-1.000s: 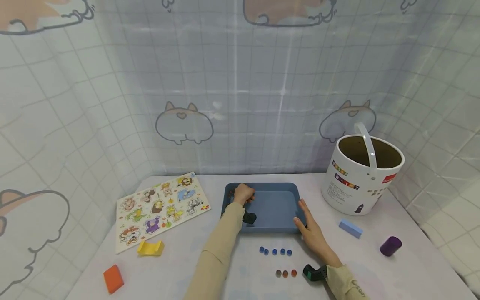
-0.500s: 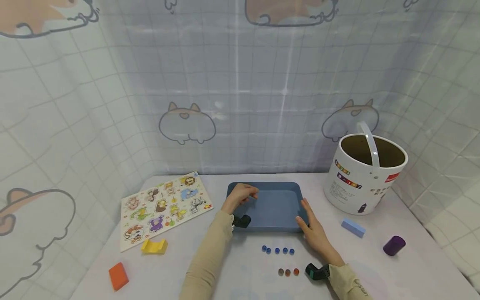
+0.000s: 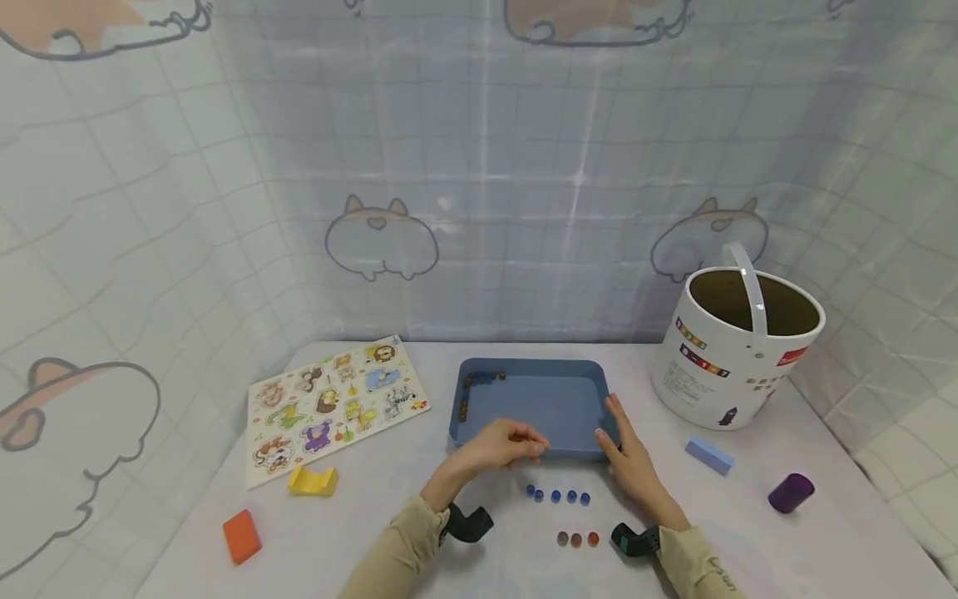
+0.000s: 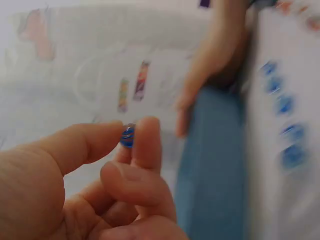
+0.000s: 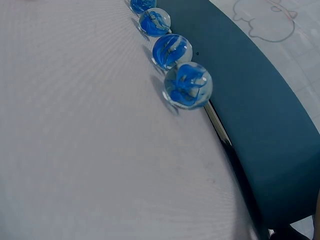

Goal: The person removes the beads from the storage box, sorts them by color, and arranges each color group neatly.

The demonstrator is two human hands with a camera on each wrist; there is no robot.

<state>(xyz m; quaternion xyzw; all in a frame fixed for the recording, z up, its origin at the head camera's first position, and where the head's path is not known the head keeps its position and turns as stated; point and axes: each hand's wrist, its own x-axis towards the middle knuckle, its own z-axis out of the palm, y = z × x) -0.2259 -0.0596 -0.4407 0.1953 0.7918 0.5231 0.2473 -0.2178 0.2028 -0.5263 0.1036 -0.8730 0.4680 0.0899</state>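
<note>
Grasping in the left hand [image 3: 497,448]: a small, round, blue-streaked glass marble [image 4: 127,136], pinching between fingertips, probably because of smoothness and readiness to roll. Appearing, in the head view, at the near wall of a rectangular, slate-blue, plastic-looking tray [image 3: 554,403]. Lying between both hands, on the body's side of the tray: five clear glass marbles with blue swirls [image 3: 556,497], forming a loose row; lying closer to the body, three round reddish and greyish marbles [image 3: 576,541], likely being kept apart by colour. Lining the tray's far-left corner, beyond the left hand: small brown and blue beads or marbles [image 3: 481,378], seemingly leaning on the walls for containment. Holding nothing in the right hand [image 3: 636,472]: extending fingers along the tray's right end, presumably for steadying.

Standing beyond and right of the right hand: a white cylindrical bucket with a handle [image 3: 696,374]; lying nearer, a light-blue rectangular block [image 3: 709,455] and, farther right, a purple cylinder [image 3: 791,492]. Lying left of the left hand: a pale animal-picture puzzle board [image 3: 340,408], a yellow notched block [image 3: 313,481] and an orange block [image 3: 242,537].

Comparing views: showing the pinched marble's blue streaks only from the left wrist; revealing the row's inner swirls sharply only from the right wrist; displaying the tray's contents only from the head.
</note>
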